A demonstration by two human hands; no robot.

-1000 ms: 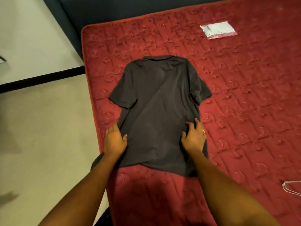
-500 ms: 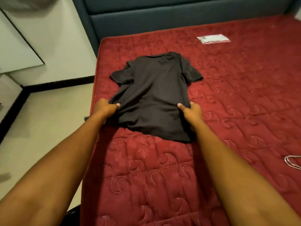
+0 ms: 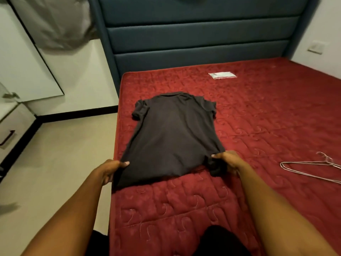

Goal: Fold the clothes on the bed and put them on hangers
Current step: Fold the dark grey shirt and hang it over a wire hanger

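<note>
Head view: my left grip (image 3: 110, 169) and right grip (image 3: 228, 161) each pinch hem corner of dark shirt (image 3: 173, 137) on bed (image 3: 276, 117); folding barely begun, hanger (image 3: 313, 169) lies unused at right.

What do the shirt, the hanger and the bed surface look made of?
Dark grey collared shirt: soft matte knit, likely cotton; it drapes and bunches where left hand and right hand grip its hem. Thin silver hanger: bare wire, probably metal, slightly shiny. Red quilted mattress top: stitched-swirl fabric, faintly glossy.

A home bedroom: red quilted mattress (image 3: 258, 111), padded blue headboard (image 3: 199, 34).
</note>
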